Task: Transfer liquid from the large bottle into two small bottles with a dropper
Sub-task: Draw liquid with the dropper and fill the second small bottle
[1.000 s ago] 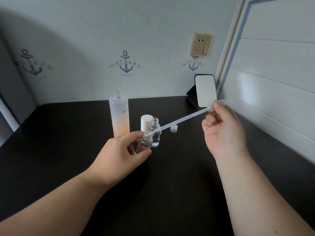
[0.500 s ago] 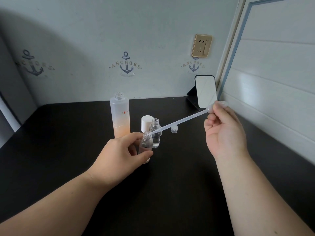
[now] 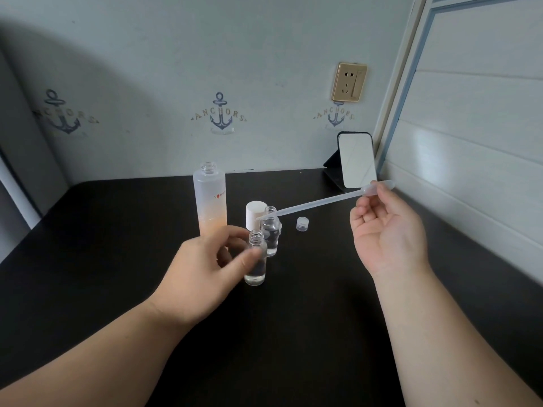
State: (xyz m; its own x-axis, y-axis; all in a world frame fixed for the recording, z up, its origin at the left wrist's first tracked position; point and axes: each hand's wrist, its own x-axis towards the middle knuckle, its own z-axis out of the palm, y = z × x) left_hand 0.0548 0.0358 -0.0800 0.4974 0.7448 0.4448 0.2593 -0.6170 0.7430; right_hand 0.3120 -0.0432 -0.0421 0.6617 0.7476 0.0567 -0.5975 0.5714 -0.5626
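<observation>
We pinch the dropper [image 3: 320,200] at its bulb end with the right hand [image 3: 388,230], thumb and fingertips clamped on it. Its stem runs down and left from that grip; the tip sits at the mouth of the far small bottle [image 3: 270,232], over the rim or just in front of it, we can't tell which.

Left hand [image 3: 202,271] is at the near small bottle [image 3: 256,258], which stands upright on the dark table [image 3: 117,230] with a little clear liquid at the bottom. Thumb is against its side, index finger behind it and blurred. Loose contact or real grip: can't tell.

Far small bottle is just behind the near one, touching or nearly so. Large bottle [image 3: 210,201], open and with orange liquid low, is left of the far small bottle. White cap [image 3: 255,214] is just behind the far small bottle, small clear cap [image 3: 302,224] right of it.

Vs. half a second ago: the near bottle was lifted and tilted in a firm left-hand grip with the dropper tip at its mouth. Now it's down and upright, the fingers have loosened, and the tip has moved to the far bottle.
</observation>
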